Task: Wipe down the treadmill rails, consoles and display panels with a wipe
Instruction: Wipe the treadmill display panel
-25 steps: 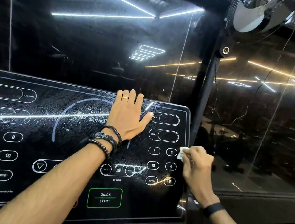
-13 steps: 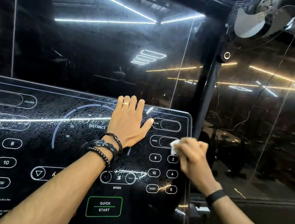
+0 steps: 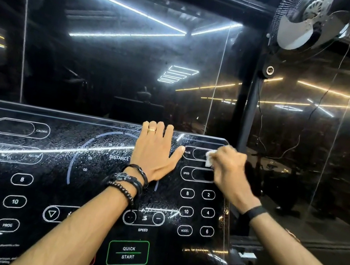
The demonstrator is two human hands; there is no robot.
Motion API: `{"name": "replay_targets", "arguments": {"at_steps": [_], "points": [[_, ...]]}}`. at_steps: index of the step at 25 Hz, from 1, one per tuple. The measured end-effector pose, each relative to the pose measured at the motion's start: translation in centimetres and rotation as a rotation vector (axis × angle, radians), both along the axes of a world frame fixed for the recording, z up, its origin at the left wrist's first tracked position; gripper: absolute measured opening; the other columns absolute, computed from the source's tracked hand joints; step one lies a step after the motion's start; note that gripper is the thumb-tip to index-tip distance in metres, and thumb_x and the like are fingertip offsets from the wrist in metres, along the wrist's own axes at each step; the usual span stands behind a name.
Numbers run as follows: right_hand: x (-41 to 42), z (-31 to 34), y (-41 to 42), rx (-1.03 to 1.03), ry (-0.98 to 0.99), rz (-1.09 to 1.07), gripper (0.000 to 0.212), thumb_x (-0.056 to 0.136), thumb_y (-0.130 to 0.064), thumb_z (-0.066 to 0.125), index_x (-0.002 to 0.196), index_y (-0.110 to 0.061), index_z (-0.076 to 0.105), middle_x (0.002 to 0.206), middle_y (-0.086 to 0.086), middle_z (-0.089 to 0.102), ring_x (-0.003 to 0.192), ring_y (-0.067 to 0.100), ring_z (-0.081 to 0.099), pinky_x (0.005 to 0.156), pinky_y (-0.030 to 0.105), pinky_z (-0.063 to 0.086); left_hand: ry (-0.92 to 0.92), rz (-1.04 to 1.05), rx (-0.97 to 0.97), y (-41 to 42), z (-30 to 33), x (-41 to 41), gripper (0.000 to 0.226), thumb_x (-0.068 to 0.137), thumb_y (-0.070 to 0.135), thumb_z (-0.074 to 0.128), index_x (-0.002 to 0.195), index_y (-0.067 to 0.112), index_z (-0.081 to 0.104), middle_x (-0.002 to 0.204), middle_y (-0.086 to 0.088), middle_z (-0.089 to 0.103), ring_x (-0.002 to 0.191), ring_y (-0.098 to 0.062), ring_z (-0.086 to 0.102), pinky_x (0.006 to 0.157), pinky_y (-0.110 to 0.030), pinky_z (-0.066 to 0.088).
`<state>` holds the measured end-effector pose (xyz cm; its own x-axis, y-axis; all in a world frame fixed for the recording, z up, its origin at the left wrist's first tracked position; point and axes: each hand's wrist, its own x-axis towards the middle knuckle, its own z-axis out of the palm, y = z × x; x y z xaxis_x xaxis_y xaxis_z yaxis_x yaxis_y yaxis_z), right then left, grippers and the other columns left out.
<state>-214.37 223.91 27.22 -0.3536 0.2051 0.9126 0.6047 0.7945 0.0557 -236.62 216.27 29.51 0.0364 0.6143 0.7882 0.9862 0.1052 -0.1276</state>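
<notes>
A glossy black treadmill display panel fills the lower left, printed with white number buttons, a DISTANCE dial and a green QUICK START box. My left hand lies flat on its upper middle, fingers straight and reaching the top edge. My right hand pinches a small white wipe and presses it on the PULSE window near the panel's upper right corner. The right hand is motion-blurred.
A dark glass wall with reflected light strips stands right behind the panel. A black pole carries a wall fan at the upper right, with cables hanging beside it. A plug and cord sit by the panel's right edge.
My right hand carried the wipe from off the panel's right edge up and left onto the PULSE window. The left hand stayed flat in place. The view tilted slightly upward.
</notes>
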Motion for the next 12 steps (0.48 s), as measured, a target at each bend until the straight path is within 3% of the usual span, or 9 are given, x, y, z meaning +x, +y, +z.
{"name": "replay_targets", "arguments": {"at_steps": [2, 5, 6, 10, 12], "points": [[-0.2, -0.3, -0.2, 0.083, -0.146, 0.039, 0.016, 0.090, -0.006, 0.059, 0.091, -0.019, 0.070, 0.091, -0.006, 0.060, 0.085, 0.019, 0.060, 0.080, 0.043, 0.036, -0.003, 0.003, 0.005, 0.1, 0.0, 0.0, 0.068, 0.098, 0.060, 0.020, 0.131, 0.007, 0.048, 0.118, -0.012, 0.053, 0.110, -0.034, 0.046, 0.109, -0.051, 0.030], [0.5, 3.3, 1.8, -0.081, 0.183, -0.080, 0.014, 0.085, -0.011, 0.060, 0.088, -0.020, 0.071, 0.087, -0.003, 0.062, 0.082, 0.023, 0.064, 0.075, 0.054, 0.048, -0.014, 0.004, 0.001, 0.1, 0.0, 0.1, 0.068, 0.097, 0.060, 0.021, 0.131, 0.008, 0.048, 0.117, -0.012, 0.053, 0.110, -0.034, 0.046, 0.110, -0.051, 0.029], [-0.2, 3.5, 1.7, -0.088, 0.205, -0.088, 0.015, 0.084, -0.011, 0.059, 0.089, -0.017, 0.071, 0.087, -0.001, 0.062, 0.081, 0.025, 0.063, 0.074, 0.054, 0.049, -0.017, 0.000, 0.001, 0.1, 0.0, 0.1, 0.068, 0.097, 0.060, 0.021, 0.131, 0.008, 0.048, 0.117, -0.011, 0.053, 0.110, -0.034, 0.046, 0.110, -0.051, 0.029], [-3.2, 0.8, -1.1, 0.084, -0.117, 0.051, 0.016, 0.089, -0.004, 0.063, 0.094, -0.018, 0.071, 0.091, -0.005, 0.059, 0.087, 0.017, 0.057, 0.080, 0.040, 0.032, -0.015, -0.006, 0.008, 0.2, -0.1, 0.0, 0.068, 0.097, 0.060, 0.021, 0.132, 0.008, 0.048, 0.117, -0.011, 0.053, 0.111, -0.034, 0.046, 0.110, -0.051, 0.029], [-2.6, 2.8, 0.3, -0.006, 0.064, -0.029, 0.018, 0.088, -0.004, 0.065, 0.092, -0.021, 0.071, 0.090, -0.006, 0.061, 0.089, 0.019, 0.060, 0.080, 0.042, 0.030, -0.018, -0.009, 0.001, 0.2, 0.0, -0.1, 0.069, 0.097, 0.060, 0.022, 0.133, 0.008, 0.048, 0.118, -0.012, 0.053, 0.112, -0.034, 0.046, 0.111, -0.052, 0.028]]}}
